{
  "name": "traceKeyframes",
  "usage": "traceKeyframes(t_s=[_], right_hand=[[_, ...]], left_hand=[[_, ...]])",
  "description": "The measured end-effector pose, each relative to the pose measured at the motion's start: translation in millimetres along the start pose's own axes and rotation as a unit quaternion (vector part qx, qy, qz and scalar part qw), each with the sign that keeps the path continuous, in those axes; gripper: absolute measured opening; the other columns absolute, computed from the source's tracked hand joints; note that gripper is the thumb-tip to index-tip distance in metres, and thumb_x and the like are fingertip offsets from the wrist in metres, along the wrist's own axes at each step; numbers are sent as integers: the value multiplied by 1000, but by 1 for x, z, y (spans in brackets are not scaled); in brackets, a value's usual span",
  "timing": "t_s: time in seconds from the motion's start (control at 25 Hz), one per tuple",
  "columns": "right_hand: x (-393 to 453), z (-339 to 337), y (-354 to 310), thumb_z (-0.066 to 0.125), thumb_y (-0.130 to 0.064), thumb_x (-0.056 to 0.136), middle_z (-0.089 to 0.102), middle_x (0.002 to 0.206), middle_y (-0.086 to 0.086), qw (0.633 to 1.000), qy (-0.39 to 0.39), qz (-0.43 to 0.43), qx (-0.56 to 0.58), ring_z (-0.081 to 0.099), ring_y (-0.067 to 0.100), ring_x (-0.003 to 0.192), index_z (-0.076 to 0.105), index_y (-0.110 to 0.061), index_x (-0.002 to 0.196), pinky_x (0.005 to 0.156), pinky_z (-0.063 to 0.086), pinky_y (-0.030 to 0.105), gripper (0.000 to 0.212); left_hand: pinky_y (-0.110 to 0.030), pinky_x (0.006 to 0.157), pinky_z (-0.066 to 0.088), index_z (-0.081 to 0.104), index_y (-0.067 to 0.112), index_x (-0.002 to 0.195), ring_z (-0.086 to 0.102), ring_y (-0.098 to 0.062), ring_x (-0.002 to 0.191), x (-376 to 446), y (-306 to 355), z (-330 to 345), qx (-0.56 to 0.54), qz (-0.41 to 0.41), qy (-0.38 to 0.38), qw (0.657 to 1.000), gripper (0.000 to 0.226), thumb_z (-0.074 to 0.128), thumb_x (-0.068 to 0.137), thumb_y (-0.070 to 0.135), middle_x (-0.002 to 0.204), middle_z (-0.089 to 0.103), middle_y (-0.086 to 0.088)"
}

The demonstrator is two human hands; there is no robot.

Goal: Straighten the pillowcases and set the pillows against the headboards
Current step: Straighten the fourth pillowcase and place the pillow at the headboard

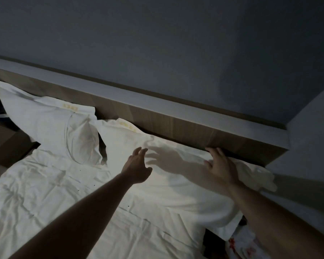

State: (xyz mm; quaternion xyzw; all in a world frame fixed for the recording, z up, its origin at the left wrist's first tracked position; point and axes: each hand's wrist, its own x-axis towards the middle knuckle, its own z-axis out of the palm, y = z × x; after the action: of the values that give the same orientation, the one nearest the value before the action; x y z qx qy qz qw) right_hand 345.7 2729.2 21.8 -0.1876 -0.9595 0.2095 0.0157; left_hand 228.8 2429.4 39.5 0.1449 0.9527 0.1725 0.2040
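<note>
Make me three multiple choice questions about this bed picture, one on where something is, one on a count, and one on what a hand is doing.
1. Where does the right hand rest?
A. On the near pillow's far edge by the headboard
B. On the floor
C. On the far pillow

2. How many pillows are on the bed?
A. One
B. Two
C. Four

3. What state is the left hand in?
A. Clenched in a fist
B. Gripping a bottle
C. Open with fingers spread, holding nothing

Answers:
1. A, its fingers lie on the near pillow right where that meets the wooden headboard.
2. B, the near pillow and the far pillow lie side by side along the headboard.
3. C, its fingers are spread over the near pillow, with nothing in them.
</note>
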Motion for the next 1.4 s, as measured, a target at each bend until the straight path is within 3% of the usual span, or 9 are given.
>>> traceKeyframes(t_s=[0.16, 0.28, 0.44, 0.64, 0.8, 1.0, 1.16, 1.28, 1.4], right_hand=[[4, 4, 1, 50, -27, 95, 69, 115, 9, 998, 41, 56, 6, 68, 35, 102, 72, -19, 115, 76, 48, 39, 30], [2, 3, 12, 37, -38, 97, 70, 96, 7, 995, 96, -11, -2, 67, 30, 81, 73, -18, 98, 66, 41, 33, 42], [8, -11, 17, 58, -14, 101, 70, 97, 3, 989, 112, -12, 95, 61, 17, 86, 73, -15, 102, 74, 44, 32, 15], [3, 0, 17, 59, -12, 101, 73, 96, 5, 972, 183, -28, 148, 63, 15, 88, 75, -11, 103, 77, 45, 30, 16], [4, 11, 7, 53, -17, 96, 74, 96, 12, 954, 249, -13, 164, 64, 20, 87, 76, -4, 102, 79, 39, 21, 27], [6, 11, 2, 52, -21, 99, 74, 99, 16, 954, 252, -18, 161, 70, 32, 88, 77, 0, 109, 82, 47, 32, 34], [10, 12, -2, 52, -17, 97, 74, 99, 18, 950, 273, 13, 154, 70, 38, 89, 77, 0, 105, 80, 49, 35, 31], [0, 16, -4, 52, -9, 87, 71, 111, 16, 958, 226, 17, 178, 67, 36, 102, 70, -6, 116, 85, 45, 33, 34], [-25, 20, 0, 57, -16, 87, 57, 142, 12, 975, 155, -28, 156, 53, 28, 132, 56, -10, 140, 108, 41, 38, 53]], left_hand=[[-49, 107, 49, 30, 16, 158, 54, -41, 133, 44, 0, -37, 25, -1, 64, 998, 83, 71, 86, 22, 169, 15, -8], [-47, 99, 53, 29, 15, 158, 60, -41, 126, 73, -4, -59, 62, -12, 96, 993, 81, 64, 86, 7, 168, 20, -4], [-51, 95, 55, 36, 24, 155, 63, -44, 118, 103, -32, -74, 136, -16, 81, 987, 70, 56, 90, 8, 146, 48, -11], [-45, 86, 53, 37, 29, 152, 67, -39, 112, 109, -41, -76, 255, 47, 63, 964, 58, 57, 98, 26, 133, 61, -9], [-42, 87, 51, 34, 29, 155, 65, -39, 115, 99, -22, -58, 221, 156, 1, 963, 59, 54, 100, 32, 127, 70, -14], [-44, 85, 52, 56, 22, 135, 68, -39, 111, 112, -37, -73, 242, 34, 80, 966, 36, 48, 102, 32, 122, 71, -14], [-43, 80, 49, 54, 20, 130, 69, -41, 106, 111, -28, -74, 122, 11, 180, 976, 30, 47, 103, 31, 116, 73, -16], [-48, 92, 51, 38, 16, 136, 62, -41, 118, 95, -26, -50, -28, -11, 140, 990, 43, 54, 97, 23, 134, 63, -15], [-47, 100, 50, 29, 17, 144, 57, -42, 123, 71, -25, -31, -82, 10, 108, 991, 61, 57, 90, 16, 141, 55, -17]])
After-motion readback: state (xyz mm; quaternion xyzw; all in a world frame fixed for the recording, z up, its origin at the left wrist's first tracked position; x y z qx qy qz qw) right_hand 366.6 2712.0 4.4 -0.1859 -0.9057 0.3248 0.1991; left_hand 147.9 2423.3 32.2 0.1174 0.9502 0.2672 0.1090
